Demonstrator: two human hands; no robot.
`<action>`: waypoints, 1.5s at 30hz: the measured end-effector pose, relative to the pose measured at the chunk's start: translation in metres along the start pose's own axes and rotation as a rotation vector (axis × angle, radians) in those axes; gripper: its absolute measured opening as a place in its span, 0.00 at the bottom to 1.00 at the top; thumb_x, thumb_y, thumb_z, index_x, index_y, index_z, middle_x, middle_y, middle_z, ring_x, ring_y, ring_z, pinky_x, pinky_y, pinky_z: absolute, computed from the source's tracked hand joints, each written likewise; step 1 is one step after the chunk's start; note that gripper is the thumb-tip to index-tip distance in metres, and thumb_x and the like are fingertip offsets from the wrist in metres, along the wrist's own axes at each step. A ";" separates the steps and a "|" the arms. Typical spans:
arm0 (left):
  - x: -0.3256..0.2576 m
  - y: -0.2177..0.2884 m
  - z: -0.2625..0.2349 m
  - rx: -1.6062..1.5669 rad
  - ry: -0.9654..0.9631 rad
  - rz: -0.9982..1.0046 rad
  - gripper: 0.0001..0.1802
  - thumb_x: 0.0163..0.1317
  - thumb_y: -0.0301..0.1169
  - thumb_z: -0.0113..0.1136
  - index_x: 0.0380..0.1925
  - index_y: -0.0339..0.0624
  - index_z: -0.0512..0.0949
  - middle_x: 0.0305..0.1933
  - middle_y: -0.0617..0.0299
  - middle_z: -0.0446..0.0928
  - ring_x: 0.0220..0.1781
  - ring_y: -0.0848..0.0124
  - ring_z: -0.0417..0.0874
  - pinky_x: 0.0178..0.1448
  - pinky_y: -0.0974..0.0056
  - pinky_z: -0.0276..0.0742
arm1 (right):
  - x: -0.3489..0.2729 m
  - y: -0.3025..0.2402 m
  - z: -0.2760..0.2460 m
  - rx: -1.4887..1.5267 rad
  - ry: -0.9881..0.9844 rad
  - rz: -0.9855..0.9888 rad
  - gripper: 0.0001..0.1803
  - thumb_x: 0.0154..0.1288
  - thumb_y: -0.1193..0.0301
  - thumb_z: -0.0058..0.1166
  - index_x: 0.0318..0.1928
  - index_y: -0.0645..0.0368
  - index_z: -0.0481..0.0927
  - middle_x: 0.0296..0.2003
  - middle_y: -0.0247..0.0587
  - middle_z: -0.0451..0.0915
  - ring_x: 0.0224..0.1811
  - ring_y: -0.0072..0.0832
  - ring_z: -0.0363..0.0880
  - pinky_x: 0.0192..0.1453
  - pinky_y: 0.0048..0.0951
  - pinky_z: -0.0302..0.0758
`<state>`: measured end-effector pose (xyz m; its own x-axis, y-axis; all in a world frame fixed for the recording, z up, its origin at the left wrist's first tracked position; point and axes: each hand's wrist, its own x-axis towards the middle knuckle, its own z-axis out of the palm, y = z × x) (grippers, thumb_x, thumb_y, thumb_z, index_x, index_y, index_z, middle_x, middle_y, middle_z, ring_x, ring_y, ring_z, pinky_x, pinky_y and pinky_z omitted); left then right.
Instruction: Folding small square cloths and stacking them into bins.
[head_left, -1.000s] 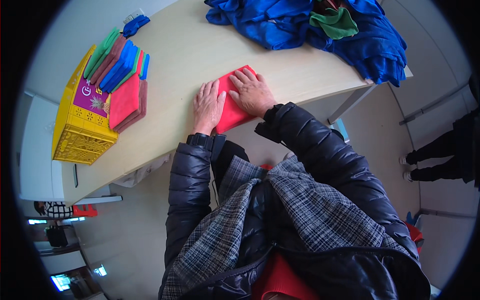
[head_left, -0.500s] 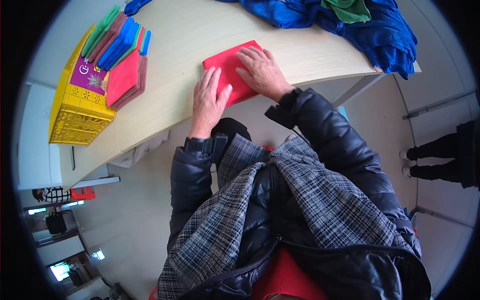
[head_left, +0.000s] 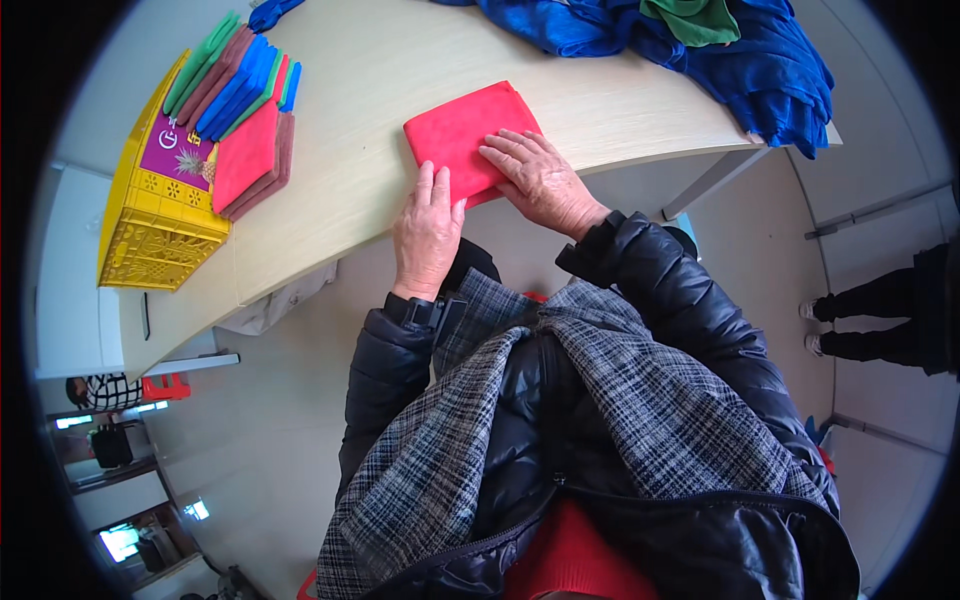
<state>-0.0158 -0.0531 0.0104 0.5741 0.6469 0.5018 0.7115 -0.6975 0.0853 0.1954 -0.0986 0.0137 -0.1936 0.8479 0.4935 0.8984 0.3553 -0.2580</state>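
A red folded cloth [head_left: 462,125] lies flat near the front edge of the table. My left hand [head_left: 426,238] rests at its near left corner, with straight fingertips touching the cloth and the thumb by the near edge. Across the cloth's right part lies my right hand [head_left: 545,185], its fingers stretched flat on the fabric. Neither hand grips anything; both look open. The undersides of the fingers are hidden.
Folded red, brown, blue and green cloths [head_left: 248,155] lean against a yellow plastic crate [head_left: 165,225] at the left. Blue fabric [head_left: 735,85] is heaped at the far right, a green cloth [head_left: 700,20] on top. Another person's legs [head_left: 870,320] show at the right.
Both hands have slid nearer to me, from the cloth's middle toward its near edge. More of the red cloth's top is uncovered.
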 end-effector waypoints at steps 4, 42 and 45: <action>0.005 0.002 0.001 0.070 -0.011 0.048 0.28 0.62 0.35 0.66 0.61 0.38 0.73 0.64 0.48 0.73 0.48 0.56 0.85 0.48 0.58 0.84 | -0.003 0.004 0.007 -0.035 0.038 0.016 0.27 0.64 0.73 0.57 0.64 0.59 0.73 0.66 0.50 0.72 0.72 0.44 0.67 0.76 0.45 0.63; 0.001 0.022 -0.005 0.368 -0.220 0.118 0.32 0.63 0.24 0.53 0.68 0.27 0.64 0.72 0.40 0.63 0.54 0.56 0.80 0.57 0.60 0.79 | 0.053 -0.014 0.024 -0.199 -0.074 0.205 0.35 0.74 0.50 0.45 0.72 0.58 0.64 0.73 0.51 0.62 0.77 0.48 0.55 0.79 0.51 0.52; -0.001 0.023 -0.007 0.316 -0.184 0.099 0.33 0.60 0.21 0.55 0.68 0.27 0.64 0.72 0.41 0.63 0.54 0.54 0.81 0.58 0.57 0.79 | 0.053 -0.010 0.032 -0.217 -0.150 0.268 0.38 0.75 0.45 0.40 0.74 0.56 0.62 0.75 0.50 0.59 0.79 0.48 0.51 0.81 0.51 0.48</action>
<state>-0.0032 -0.0716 0.0176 0.6893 0.6457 0.3285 0.7222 -0.6488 -0.2399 0.1633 -0.0449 0.0154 0.0186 0.9534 0.3011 0.9846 0.0348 -0.1713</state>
